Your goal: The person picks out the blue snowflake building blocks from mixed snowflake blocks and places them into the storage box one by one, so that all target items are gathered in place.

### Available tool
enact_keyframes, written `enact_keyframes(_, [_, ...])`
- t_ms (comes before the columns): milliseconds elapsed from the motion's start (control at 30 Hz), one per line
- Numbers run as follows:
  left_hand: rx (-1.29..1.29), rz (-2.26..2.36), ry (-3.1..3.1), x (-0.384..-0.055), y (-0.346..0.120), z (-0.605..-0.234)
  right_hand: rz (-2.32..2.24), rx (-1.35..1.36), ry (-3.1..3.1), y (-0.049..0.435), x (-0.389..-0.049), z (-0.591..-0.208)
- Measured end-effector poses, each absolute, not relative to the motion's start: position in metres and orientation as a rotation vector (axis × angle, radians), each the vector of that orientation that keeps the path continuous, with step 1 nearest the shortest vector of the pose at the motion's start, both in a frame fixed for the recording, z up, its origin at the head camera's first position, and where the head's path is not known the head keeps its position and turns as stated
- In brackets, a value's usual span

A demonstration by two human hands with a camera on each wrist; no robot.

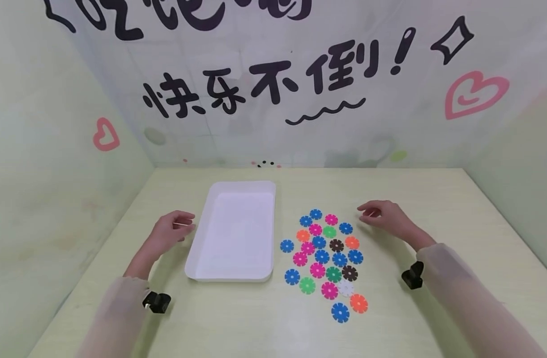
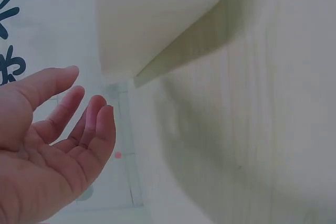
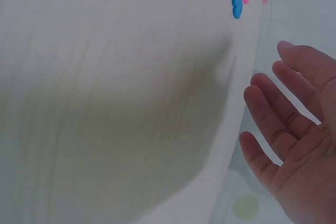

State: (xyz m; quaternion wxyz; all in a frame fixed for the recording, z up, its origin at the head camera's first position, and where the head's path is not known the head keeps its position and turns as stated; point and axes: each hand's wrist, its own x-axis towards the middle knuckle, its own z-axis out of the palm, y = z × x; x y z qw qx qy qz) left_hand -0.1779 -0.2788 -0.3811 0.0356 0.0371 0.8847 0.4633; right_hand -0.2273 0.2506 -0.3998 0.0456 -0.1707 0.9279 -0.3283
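A white rectangular tray [image 1: 228, 276] lies on the table, left of the middle, with nothing in it. To its right are spread several notched plastic discs, among them a blue disc [image 1: 340, 313], an orange disc [image 1: 358, 303], a dark brown disc [image 1: 349, 273] and a white disc [image 1: 345, 287]. My left hand [image 1: 169, 231] hovers beside the tray's left side, fingers loosely bent and holding nothing, as the left wrist view confirms. Right of the discs my right hand [image 1: 387, 217] is held above the table. Its fingers [image 3: 268, 114] are relaxed and apart, with nothing between them.
The pale wooden table [image 1: 273, 328] is bordered by printed fabric walls at the back, left and right. A black wrist camera [image 1: 157, 302] sits on the left sleeve and another black camera [image 1: 412, 275] on the right one.
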Motion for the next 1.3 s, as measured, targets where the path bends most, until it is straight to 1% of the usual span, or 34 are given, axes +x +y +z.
enact_keyframes(333, [0.007,1.465,2.571,-0.173,-0.276,-0.392,-0.999,-0.509,2.72,0.233,-0.23,-0.406])
enact_keyframes(533, [0.015,1.511,2.527,-0.171,-0.274,-0.396,-0.965,-0.503,2.702,0.23,-0.229,-0.41])
enact_keyframes(767, [0.031,1.506,2.522,-0.171,-0.274,-0.396,-0.932,-0.558,2.711,0.227,-0.229,-0.411])
enact_keyframes(1300, [0.02,1.496,2.508,-0.171,-0.274,-0.395,-0.9,-0.537,2.702,0.223,-0.232,-0.41])
